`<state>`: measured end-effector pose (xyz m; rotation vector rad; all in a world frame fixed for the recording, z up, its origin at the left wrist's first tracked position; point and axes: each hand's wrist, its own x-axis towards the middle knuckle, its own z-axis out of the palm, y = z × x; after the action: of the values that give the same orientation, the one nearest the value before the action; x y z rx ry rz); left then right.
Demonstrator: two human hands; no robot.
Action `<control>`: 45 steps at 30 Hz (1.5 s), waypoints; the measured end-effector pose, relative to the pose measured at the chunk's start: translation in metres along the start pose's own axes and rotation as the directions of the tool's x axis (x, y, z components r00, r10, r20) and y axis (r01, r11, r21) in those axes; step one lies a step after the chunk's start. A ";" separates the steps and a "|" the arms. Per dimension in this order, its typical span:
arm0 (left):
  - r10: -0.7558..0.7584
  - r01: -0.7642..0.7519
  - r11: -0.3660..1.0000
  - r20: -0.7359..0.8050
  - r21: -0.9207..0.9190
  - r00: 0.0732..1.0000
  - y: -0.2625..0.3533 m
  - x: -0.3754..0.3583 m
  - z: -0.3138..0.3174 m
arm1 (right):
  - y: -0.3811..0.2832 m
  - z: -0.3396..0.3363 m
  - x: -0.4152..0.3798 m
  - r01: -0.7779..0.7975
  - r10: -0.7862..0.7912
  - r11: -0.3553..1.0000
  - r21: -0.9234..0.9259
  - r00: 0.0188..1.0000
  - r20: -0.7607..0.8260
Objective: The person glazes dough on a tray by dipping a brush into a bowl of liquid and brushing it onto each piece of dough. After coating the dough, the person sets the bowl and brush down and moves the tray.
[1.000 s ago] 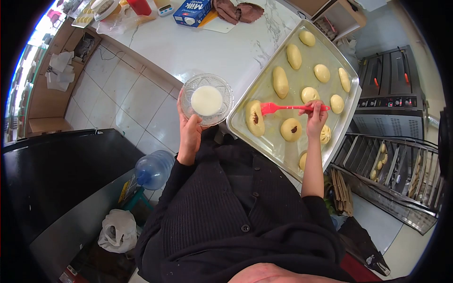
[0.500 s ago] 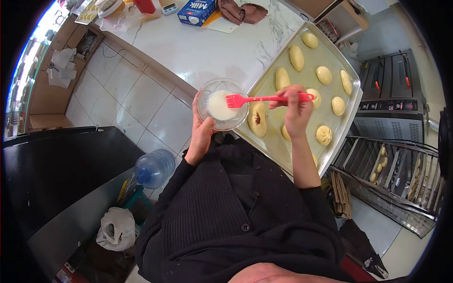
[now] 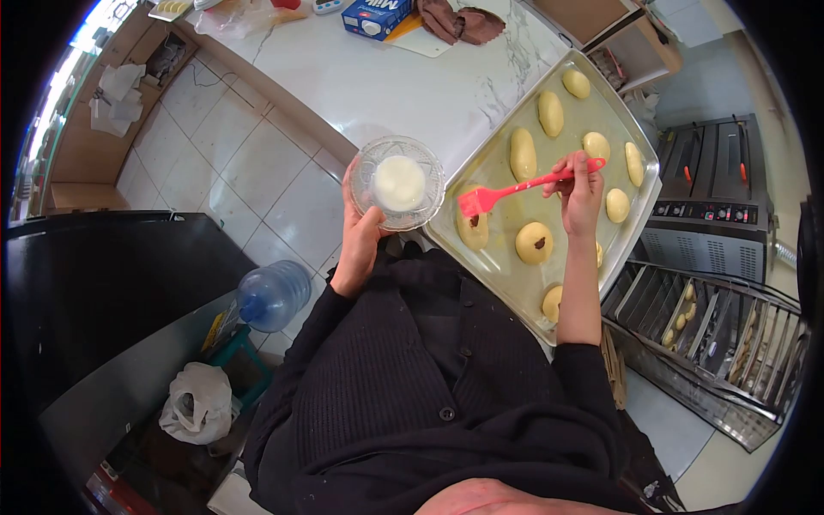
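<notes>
My left hand (image 3: 361, 242) grips a glass bowl (image 3: 365, 176) of milky white liquid (image 3: 400, 182), thumb over the near rim. In my right hand (image 3: 581, 196) is a red pastry brush (image 3: 525, 184), held by its handle. Its bristle head overlaps a long dough bun (image 3: 471, 232) with a dark filling spot, at the tray's left side. Beneath my right hand lies a large metal baking tray (image 3: 601, 70) with several pale, glossy buns in round and long shapes. A round bun (image 3: 534, 244) with a dark spot sits just below the brush.
On the marble counter (image 3: 343, 86) are a milk carton (image 3: 376, 19) and a brown cloth (image 3: 462, 22). To the right stand an oven (image 3: 708, 184) and a rack (image 3: 704, 330) holding more trays. A blue water jug (image 3: 275, 296) is on the left.
The brush has moved right, out of the bowl and over the long bun on the tray. My left hand still holds the bowl, and the camera view has shifted slightly.
</notes>
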<state>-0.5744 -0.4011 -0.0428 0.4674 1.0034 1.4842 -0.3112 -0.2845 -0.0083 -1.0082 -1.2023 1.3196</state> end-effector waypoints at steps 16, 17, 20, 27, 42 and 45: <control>0.089 -0.086 0.996 -0.116 0.030 0.989 0.011 -0.010 -0.013 | -0.004 0.077 0.003 0.169 0.020 0.845 -0.507 0.938 0.346; 0.088 -0.086 0.996 -0.118 0.025 0.989 0.011 -0.010 -0.013 | -0.001 0.079 0.000 0.165 0.071 0.829 -0.534 0.916 0.395; 0.073 -0.073 0.997 -0.115 0.003 0.991 0.014 -0.009 -0.014 | 0.008 0.086 -0.006 0.366 0.058 0.719 -0.591 0.816 0.575; 0.076 -0.080 0.997 -0.119 -0.024 0.990 0.014 -0.008 -0.017 | 0.007 0.088 0.013 0.322 -0.099 0.717 -0.618 0.925 0.366; 0.078 -0.079 0.997 -0.083 -0.011 0.993 0.016 -0.004 -0.014 | 0.003 0.068 0.034 0.254 -0.194 0.721 -0.645 0.967 0.165; 0.059 -0.060 0.998 -0.073 -0.019 0.996 0.015 -0.003 -0.015 | 0.006 0.059 0.028 0.165 -0.136 0.811 -0.561 0.986 0.093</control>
<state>-0.5945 -0.4072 -0.0379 0.4349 1.0373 1.5729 -0.3729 -0.2628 -0.0044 -1.2670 -1.7350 0.8696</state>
